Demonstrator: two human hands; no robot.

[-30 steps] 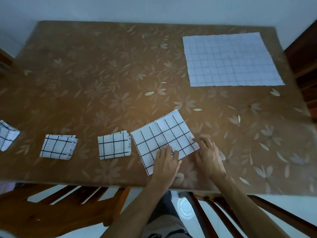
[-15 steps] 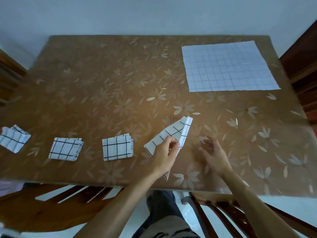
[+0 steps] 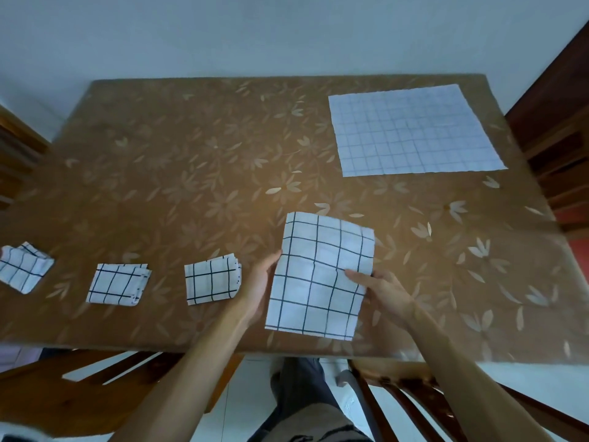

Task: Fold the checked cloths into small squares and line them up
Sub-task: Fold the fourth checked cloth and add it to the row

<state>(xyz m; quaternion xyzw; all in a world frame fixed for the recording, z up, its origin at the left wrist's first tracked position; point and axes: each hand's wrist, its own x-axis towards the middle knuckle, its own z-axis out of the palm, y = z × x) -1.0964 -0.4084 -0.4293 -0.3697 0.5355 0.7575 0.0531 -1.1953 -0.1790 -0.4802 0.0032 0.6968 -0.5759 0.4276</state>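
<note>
White cloth with a dark check, the held cloth (image 3: 318, 275), is folded into a tall rectangle and is raised over the near edge of the brown flower-patterned table (image 3: 191, 173), just right of centre. The left hand (image 3: 259, 282) grips its left edge, with the fingers hidden behind the fabric. The right hand (image 3: 382, 288) pinches its right edge, with the thumb on top and the fingers underneath. The hands are apart, one on each side of the cloth. Three folded squares lie in a row to the left along the near edge: the first square (image 3: 210, 279) just beside the left hand, the second square (image 3: 118, 283), and the third square (image 3: 24, 266) at the frame edge, set askew. One flat cloth (image 3: 414, 130) lies spread open at the far right corner. Wooden chairs (image 3: 414, 397) stand below the table.
</note>
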